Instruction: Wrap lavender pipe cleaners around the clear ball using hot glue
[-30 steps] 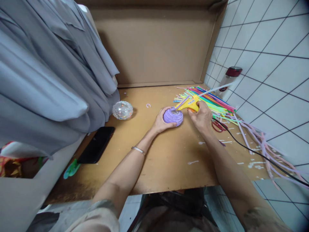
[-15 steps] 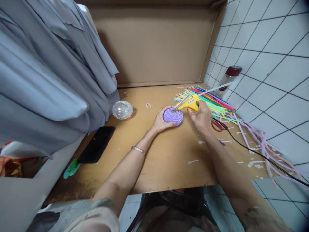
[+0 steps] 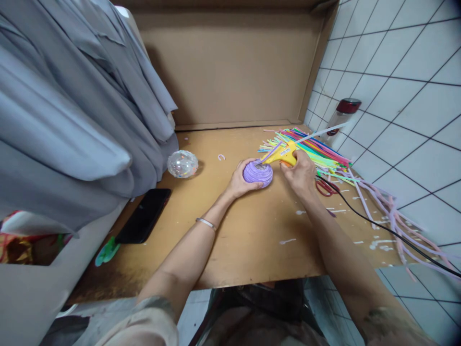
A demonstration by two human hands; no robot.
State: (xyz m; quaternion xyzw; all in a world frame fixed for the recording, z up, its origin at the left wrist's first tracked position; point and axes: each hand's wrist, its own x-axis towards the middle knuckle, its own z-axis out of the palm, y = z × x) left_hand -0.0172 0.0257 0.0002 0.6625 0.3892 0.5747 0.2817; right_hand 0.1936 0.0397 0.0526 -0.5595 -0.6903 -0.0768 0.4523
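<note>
A round ball wound with purple strips (image 3: 258, 176) rests in my left hand (image 3: 240, 182), whose fingers and thumb wrap its left side. From the right, my right hand (image 3: 300, 173) grips the yellow glue gun (image 3: 283, 154) by its handle. The gun's nozzle is over the top of the ball, beside a loose purple strip end (image 3: 271, 153). A long whitish glue stick (image 3: 322, 132) sticks out of the gun's back. Whether the nozzle touches the ball cannot be made out.
Coloured pipe cleaners (image 3: 317, 151), red-handled scissors (image 3: 327, 186), a black cable (image 3: 374, 222) and a red-lidded bottle (image 3: 340, 117) are on the right. Left are a clear ball (image 3: 182, 164), a black phone (image 3: 144, 216), a green item (image 3: 107, 251) and grey cloth (image 3: 72, 105).
</note>
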